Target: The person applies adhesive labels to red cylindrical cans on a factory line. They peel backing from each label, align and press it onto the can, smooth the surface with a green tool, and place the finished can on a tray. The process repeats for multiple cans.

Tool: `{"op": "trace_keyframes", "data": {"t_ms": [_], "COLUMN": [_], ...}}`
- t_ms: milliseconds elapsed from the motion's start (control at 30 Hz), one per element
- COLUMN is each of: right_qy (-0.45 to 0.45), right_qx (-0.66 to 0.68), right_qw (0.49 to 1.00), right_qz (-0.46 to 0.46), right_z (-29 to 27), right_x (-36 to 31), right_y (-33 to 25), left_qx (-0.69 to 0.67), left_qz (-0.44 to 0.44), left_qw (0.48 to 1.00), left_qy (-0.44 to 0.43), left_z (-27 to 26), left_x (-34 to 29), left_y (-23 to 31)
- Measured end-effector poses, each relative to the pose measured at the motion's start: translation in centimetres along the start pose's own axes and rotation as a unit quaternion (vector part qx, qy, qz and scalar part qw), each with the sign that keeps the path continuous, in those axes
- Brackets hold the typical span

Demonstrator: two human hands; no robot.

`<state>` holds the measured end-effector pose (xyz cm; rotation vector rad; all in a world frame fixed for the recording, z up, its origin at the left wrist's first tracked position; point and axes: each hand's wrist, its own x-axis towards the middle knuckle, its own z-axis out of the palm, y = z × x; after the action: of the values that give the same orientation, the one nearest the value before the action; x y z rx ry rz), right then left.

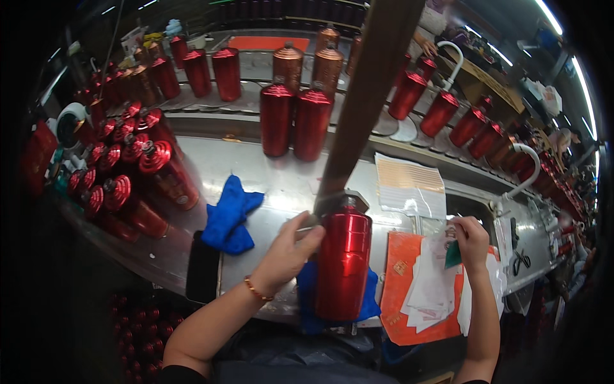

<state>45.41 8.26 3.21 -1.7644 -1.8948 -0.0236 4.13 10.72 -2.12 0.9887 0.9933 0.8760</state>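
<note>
A glossy red bottle [344, 265] stands on a blue cloth [369, 297] right in front of me. My left hand [291, 253], wearing a beaded bracelet, is beside the bottle's left shoulder. Its thumb and fingers close on a small greyish piece, too blurred to name. Over a stack of white paper sheets [430, 288] on an orange-red sheet [393, 256], my right hand [471, 243] pinches the edge of a thin, pale printed sheet [441, 246]. A small green piece [453, 255] shows just below those fingers; whether they hold it is unclear.
A brown post [368, 96] rises behind the bottle. Red bottles [163, 169] crowd the left; two more [276, 121] stand ahead. A conveyor [249, 105] carries red and copper bottles. A blue cloth [230, 217], a striped sheet [409, 185] and scissors [521, 261] lie on the metal table.
</note>
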Motion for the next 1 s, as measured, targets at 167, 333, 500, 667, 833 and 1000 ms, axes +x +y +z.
{"op": "trace_keyframes", "data": {"t_ms": [167, 333, 500, 667, 833, 1000], "right_qy": [0.033, -0.048, -0.033, -0.038, -0.091, -0.124], "right_qx": [0.166, 0.286, 0.353, 0.412, 0.253, 0.155], "right_qw": [0.985, 0.949, 0.915, 0.884, 0.941, 0.977], "right_qz": [0.010, 0.128, 0.191, 0.219, 0.204, 0.073], "right_z": [-5.2, -8.0, -7.0, -3.4, -0.2, 1.1], "right_x": [1.2, 3.0, 1.6, 1.4, 1.0, -2.2], "right_y": [-6.3, -5.6, 0.3, 4.6, 4.4, 0.8], "left_qx": [-0.076, -0.199, -0.100, -0.035, 0.090, 0.179], "left_qz": [-0.069, -0.175, 0.138, 0.352, 0.434, 0.446], "left_qw": [0.986, 0.948, 0.985, 0.913, 0.863, 0.838], "left_qy": [-0.129, -0.174, 0.028, 0.205, 0.242, 0.259], "left_z": [2.7, -0.4, -6.5, -12.7, -16.1, -16.7], "left_x": [2.2, -1.6, -7.0, 1.7, 12.7, 19.3], "left_y": [2.1, 4.5, 12.3, 19.8, 22.2, 21.8]}}
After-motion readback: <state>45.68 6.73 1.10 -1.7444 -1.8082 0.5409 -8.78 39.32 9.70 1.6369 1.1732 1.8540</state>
